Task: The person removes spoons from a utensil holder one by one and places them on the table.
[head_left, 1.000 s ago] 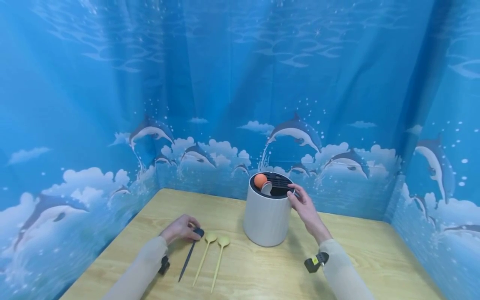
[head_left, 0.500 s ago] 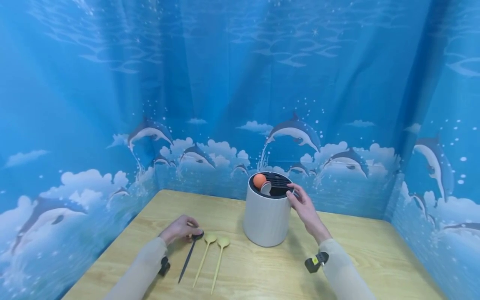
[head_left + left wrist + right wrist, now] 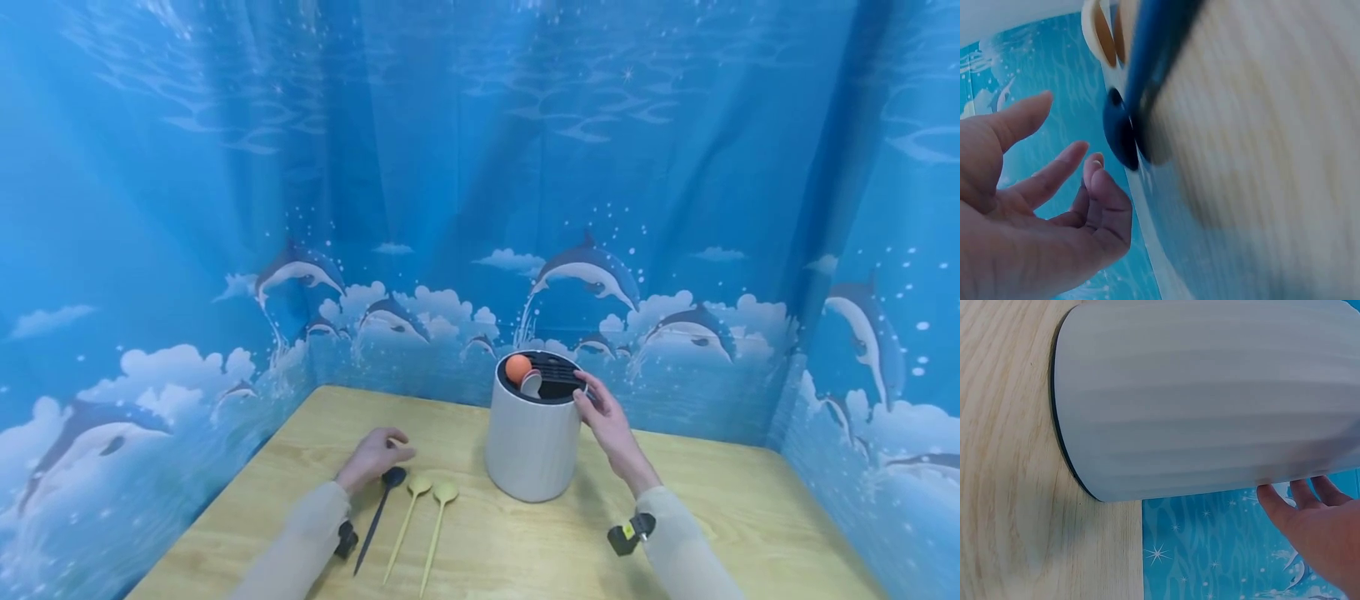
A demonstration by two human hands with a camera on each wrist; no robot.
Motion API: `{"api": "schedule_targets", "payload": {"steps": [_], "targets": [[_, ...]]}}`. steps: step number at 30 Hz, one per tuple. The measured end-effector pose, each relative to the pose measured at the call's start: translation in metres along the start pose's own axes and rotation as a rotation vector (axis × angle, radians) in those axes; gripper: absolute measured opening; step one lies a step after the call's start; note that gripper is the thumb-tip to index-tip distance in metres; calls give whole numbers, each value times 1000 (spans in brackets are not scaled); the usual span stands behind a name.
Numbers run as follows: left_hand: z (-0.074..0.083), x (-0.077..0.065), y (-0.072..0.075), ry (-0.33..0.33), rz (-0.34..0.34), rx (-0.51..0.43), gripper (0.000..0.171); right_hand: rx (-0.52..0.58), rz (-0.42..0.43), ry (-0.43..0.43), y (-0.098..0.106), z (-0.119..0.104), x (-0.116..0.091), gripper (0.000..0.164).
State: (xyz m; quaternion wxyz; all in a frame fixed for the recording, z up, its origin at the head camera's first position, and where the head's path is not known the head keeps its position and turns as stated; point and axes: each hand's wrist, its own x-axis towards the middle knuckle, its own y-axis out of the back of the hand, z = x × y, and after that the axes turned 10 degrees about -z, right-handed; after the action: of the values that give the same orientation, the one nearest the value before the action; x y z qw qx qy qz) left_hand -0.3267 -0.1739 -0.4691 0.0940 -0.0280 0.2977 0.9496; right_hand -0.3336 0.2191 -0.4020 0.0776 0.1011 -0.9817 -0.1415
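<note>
In the head view, my left hand (image 3: 377, 457) is just above the bowl end of a black spoon (image 3: 393, 477), with nothing in its fingers. The left wrist view shows the thumb and fingers apart, beside the black spoon (image 3: 1121, 131). Two pale yellow spoons (image 3: 420, 484) lie to the right of the black one, handles toward me. My right hand (image 3: 611, 429) touches the upper right side of a white ribbed utensil holder (image 3: 531, 454), fingertips at its rim. In the right wrist view, the fingertips rest against the wall of the holder (image 3: 1210, 400).
The holder has a black slotted insert (image 3: 558, 367) in its top. An orange ball-like thing (image 3: 517, 367) and a pale rounded piece (image 3: 531, 382) show in its opening. Everything stands on a light wooden table (image 3: 720, 492), with a blue dolphin-print curtain (image 3: 465, 183) around it.
My left hand has let go of the black spoon's bowl end and shifted slightly up and right, off it. The right hand stays at the holder's rim.
</note>
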Motion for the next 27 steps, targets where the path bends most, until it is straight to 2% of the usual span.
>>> {"api": "schedule_targets", "payload": {"steps": [6,17,21,27], "targets": [[7,7,-8,-26,20,-48,39,-1,1,2,1,4,0,67],[28,20,-23,-182,101,-151,37,32,29,13,1,9,-2,70],[30,25,-29,-224,103,-192,38,47,37,21,1,12,-3,70],[36,28,-32,-252,83,-225,42,63,46,32,3,15,-6,70]]}}
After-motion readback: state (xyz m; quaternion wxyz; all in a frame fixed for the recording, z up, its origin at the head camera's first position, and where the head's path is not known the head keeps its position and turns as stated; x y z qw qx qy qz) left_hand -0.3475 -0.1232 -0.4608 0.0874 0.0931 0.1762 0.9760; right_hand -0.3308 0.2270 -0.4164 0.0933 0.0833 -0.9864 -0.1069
